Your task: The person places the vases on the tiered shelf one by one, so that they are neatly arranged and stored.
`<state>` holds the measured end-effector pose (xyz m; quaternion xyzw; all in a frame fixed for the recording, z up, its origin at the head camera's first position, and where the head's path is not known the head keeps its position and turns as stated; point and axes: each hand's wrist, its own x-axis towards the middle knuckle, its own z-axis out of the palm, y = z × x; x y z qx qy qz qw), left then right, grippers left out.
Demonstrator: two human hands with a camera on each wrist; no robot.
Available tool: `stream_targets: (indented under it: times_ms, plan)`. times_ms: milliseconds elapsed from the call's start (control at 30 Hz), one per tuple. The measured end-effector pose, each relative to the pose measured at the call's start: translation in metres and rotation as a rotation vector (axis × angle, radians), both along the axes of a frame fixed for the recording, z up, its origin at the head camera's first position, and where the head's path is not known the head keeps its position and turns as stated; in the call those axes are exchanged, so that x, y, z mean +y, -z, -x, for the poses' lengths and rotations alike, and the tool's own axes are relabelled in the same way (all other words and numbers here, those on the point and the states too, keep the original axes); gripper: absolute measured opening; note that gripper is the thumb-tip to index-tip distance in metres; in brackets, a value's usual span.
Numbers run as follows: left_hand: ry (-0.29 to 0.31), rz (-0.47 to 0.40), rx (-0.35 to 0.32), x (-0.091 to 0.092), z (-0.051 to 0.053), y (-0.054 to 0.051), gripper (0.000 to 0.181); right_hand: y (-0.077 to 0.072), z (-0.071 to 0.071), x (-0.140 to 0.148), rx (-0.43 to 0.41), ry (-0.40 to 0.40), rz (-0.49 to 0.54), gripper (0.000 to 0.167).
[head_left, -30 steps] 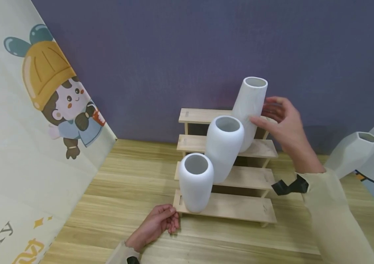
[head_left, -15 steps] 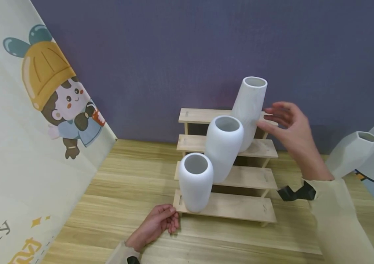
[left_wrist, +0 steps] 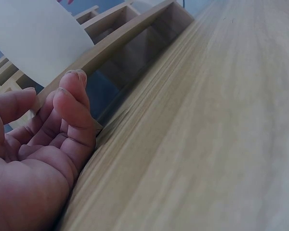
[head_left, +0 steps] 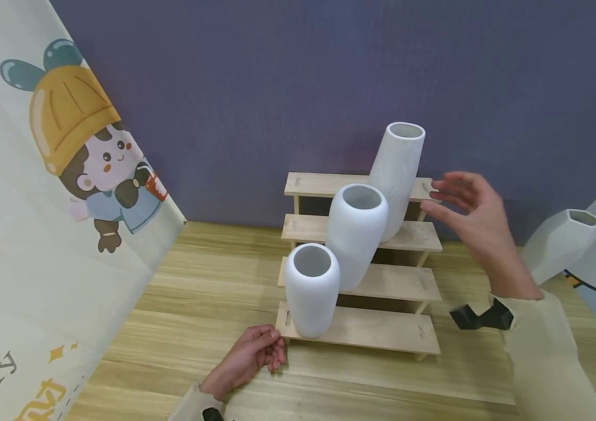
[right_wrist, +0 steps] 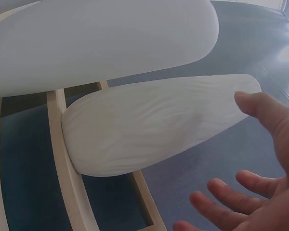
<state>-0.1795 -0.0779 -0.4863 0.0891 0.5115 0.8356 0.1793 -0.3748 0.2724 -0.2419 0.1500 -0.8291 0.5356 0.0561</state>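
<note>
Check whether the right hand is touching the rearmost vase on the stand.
Apart. In the head view, the top shelf's right end shows in a gap between the rearmost vase and the right hand.

The middle smooth white vase (head_left: 356, 234) partly hides the tall wavy white vase (head_left: 400, 164). The cream-sleeved right arm (head_left: 547, 345) covers some of the angular white vase (head_left: 561, 245). The right wrist view cuts off the right hand (right_wrist: 274, 207).

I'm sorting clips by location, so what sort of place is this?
Probably a staged corner, perhaps for display or filming: three white vases rest on a stepped wooden rack, with a plain dark backdrop behind and a cartoon-printed white surface to the left.
</note>
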Motion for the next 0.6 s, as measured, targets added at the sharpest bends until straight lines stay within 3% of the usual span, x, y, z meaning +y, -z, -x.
stream_targets:
  times_ms: [600]
  plan:
    - [0.034,-0.004,0.002,-0.004,-0.01,-0.001,0.025,0.01,-0.027,0.025,0.033,0.07,-0.017,0.051]
